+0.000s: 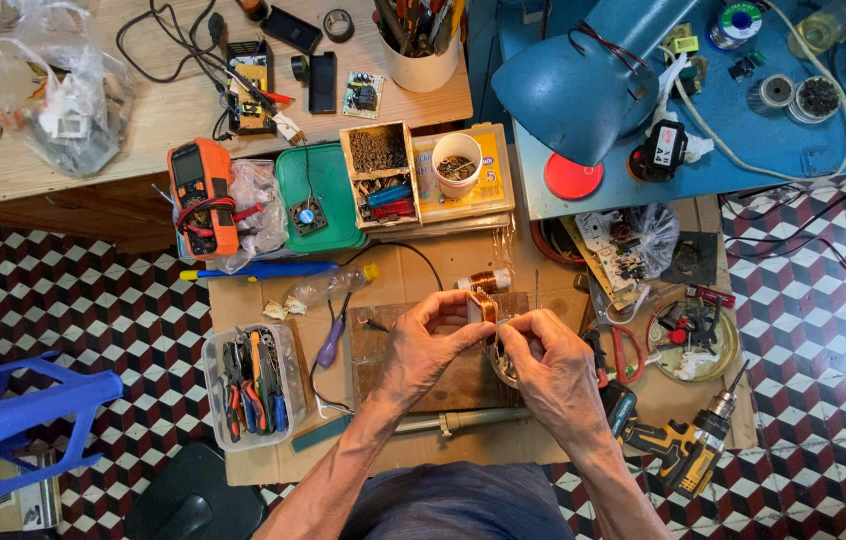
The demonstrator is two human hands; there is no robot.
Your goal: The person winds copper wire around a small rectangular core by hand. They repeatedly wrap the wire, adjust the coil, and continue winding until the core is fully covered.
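Note:
My left hand point(425, 345) and my right hand point(553, 365) meet above a wooden board point(463, 380) on a cardboard-covered low table point(263, 460). Between the fingertips of both hands sits a small copper-wound coil point(484, 305). My left thumb and fingers pinch its left side. The fingers of my right hand close on its lower right edge. A second copper coil on a white bobbin point(486, 280) lies just beyond the hands.
An orange multimeter point(203, 195), a green tray point(318, 195), a compartment box of parts point(381, 175) and a white cup point(457, 160) stand behind. A clear tub of pliers point(248, 385) sits left, a yellow drill point(678, 450) right. A blue lamp point(583, 85) hangs over the blue bench.

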